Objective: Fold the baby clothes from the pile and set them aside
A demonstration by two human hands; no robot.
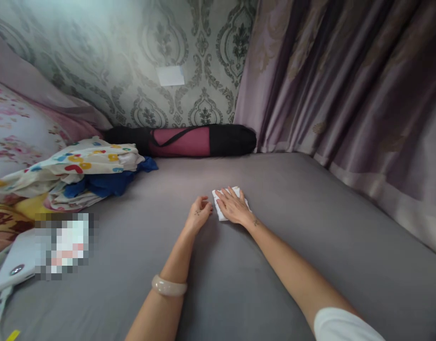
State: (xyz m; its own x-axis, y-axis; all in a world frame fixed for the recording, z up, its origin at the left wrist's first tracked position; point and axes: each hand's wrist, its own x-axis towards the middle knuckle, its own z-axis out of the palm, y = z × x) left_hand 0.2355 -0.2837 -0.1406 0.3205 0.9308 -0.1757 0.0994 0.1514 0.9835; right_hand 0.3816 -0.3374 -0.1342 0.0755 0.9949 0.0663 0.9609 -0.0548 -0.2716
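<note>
— Where is the white cloth?
— On the grey bed, under our right grip, which lies flat and released. Our left grip curls loosely beside it, grasping nothing.

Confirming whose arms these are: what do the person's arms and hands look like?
Both forearms are bare. The left wrist wears a pale, smooth bangle; a white sleeve covers the right upper arm. A small dark mark sits on the left hand, another on the right wrist.
</note>
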